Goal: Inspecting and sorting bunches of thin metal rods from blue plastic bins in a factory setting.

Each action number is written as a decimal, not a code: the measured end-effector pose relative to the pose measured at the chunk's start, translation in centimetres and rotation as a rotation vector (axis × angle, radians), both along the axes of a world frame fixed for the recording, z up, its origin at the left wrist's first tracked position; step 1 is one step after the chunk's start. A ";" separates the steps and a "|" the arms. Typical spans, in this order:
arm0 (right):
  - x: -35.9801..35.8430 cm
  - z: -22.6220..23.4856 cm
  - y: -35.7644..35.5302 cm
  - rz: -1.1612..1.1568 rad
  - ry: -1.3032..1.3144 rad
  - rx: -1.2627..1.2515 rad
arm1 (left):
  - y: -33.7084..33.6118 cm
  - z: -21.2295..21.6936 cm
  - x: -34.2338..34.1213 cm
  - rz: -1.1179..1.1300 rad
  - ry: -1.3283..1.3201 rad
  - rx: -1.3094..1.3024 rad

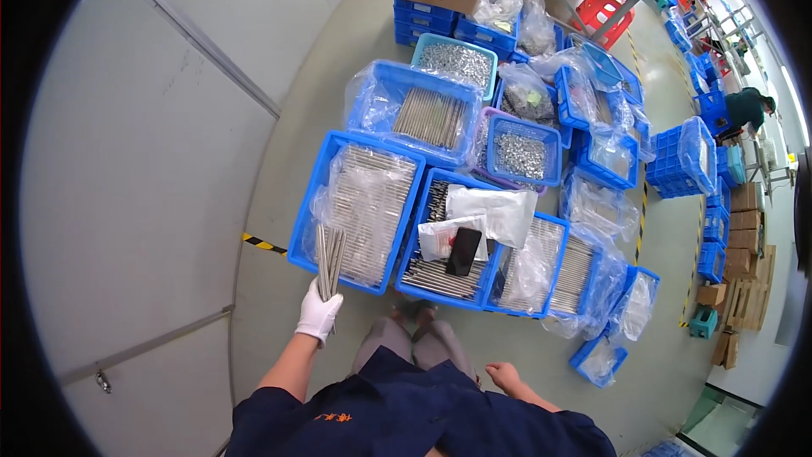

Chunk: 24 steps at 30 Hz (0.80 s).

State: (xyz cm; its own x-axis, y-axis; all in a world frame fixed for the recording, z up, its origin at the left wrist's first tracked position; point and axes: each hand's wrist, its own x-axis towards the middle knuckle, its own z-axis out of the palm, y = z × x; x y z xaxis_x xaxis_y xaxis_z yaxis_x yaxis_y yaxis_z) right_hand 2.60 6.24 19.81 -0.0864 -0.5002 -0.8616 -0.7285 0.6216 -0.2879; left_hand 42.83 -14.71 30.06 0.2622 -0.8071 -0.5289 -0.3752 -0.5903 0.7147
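Though gloved (in white), left hand point(320, 311) snug around metal rods point(331, 259).

The scene is bright, and the light is white and quite even. At the far right, a white strip point(792, 89) is strongly glaring. The plastic point(531, 271) gives small shiny spots, and the rods point(331, 256) gleam softly. Shadows on the floor point(279, 173) are weak. The far right looks less sharp. At left, the wall point(144, 195) bends toward black, rounded edges.
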 end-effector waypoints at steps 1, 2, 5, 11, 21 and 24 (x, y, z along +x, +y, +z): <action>-0.7 -1.2 0.7 -0.125 0.017 0.027 | -1.0 -0.6 -0.5 -0.008 -0.003 -0.011; -0.9 -2.3 1.5 -0.251 0.030 0.063 | -2.0 -1.0 -0.7 -0.019 -0.010 -0.015; -1.3 -3.6 3.3 -0.364 0.036 0.089 | -7.1 0.4 -2.8 -0.110 0.004 -0.124; 1.8 -2.7 5.6 -0.629 0.020 0.253 | -19.9 -1.5 -5.3 -0.317 -0.096 -0.219; 18.8 -9.5 20.5 -0.571 0.092 0.411 | -40.8 -11.9 -6.1 -0.384 -0.055 -0.063; 23.4 -8.1 16.9 -0.549 0.229 0.495 | -44.5 -16.5 -6.0 -0.444 -0.126 -0.081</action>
State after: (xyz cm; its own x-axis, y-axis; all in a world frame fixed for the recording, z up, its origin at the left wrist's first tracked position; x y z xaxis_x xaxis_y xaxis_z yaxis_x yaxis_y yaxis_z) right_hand 25.97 23.12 11.68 -0.4137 0.1044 -0.9044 -0.2867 0.9279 0.2382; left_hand 36.82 -59.24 13.58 -0.0602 -0.8931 -0.4458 -0.6657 -0.2968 0.6846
